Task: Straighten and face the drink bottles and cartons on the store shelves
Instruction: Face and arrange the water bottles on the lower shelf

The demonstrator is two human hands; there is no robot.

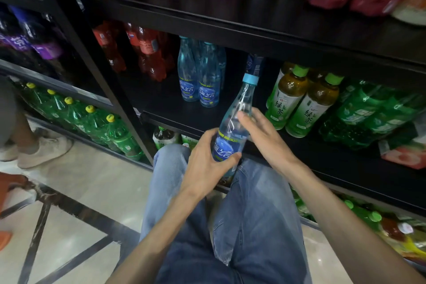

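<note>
Setting: dark store shelf (175,108) stocked with drinks; tiled floor below.
Item: clear blue-capped bottle (232,127), tilted, held in front of the shelf edge, above the person's knees.
Left hand (207,157): fingers and thumb curled round the labelled lower body.
Right hand (260,131): fingers wrapped behind the upper body; contact is partly hidden, probably a light steadying hold.
Handling: full, moderately heavy, smooth thin plastic; hold at the label band, not the neck.
Destination: open space beside two matching bottles (198,76).

Three blue bottles (232,122), two green-tea bottles (309,108)
</note>
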